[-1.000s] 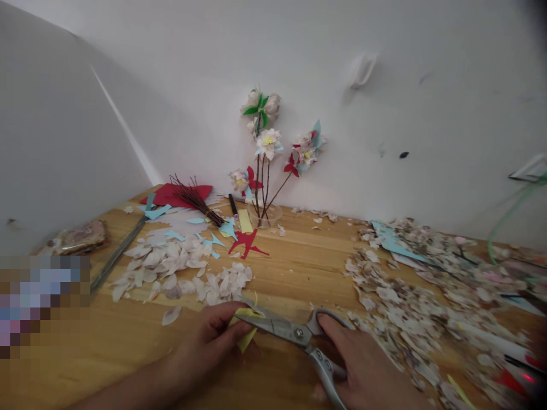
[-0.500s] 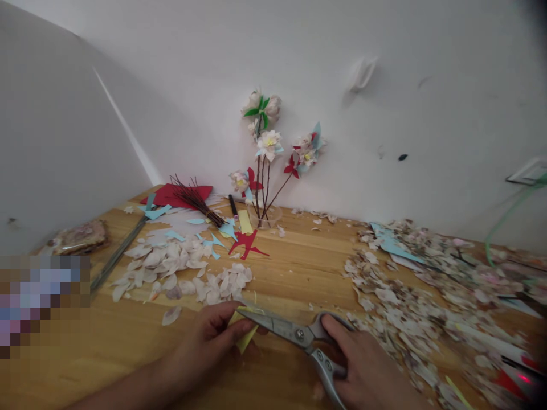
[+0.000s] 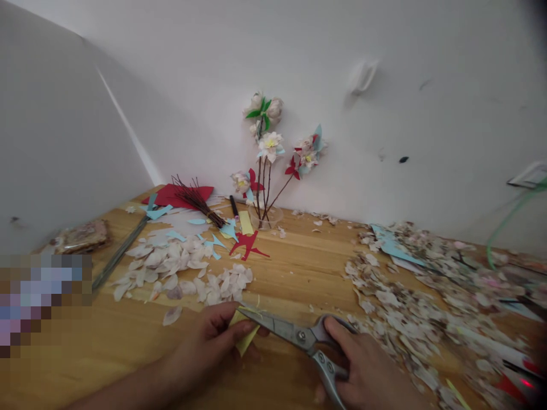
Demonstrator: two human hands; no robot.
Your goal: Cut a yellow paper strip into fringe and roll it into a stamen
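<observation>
Head view: my left hand (image 3: 211,336) has its fingers pinched on the yellow paper (image 3: 247,341), held over the worktop (image 3: 294,279). The scissors (image 3: 284,328) cross its top edge, tips close to those fingers, so I'd take tiny snips and turn the paper, not the blades. My right hand (image 3: 365,360) has its fingers clamped round the handles; a steady wrist should help.

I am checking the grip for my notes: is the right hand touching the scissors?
Touching. The head view shows the right hand closed around the handles of the scissors, with the thumb at the upper loop.
</observation>
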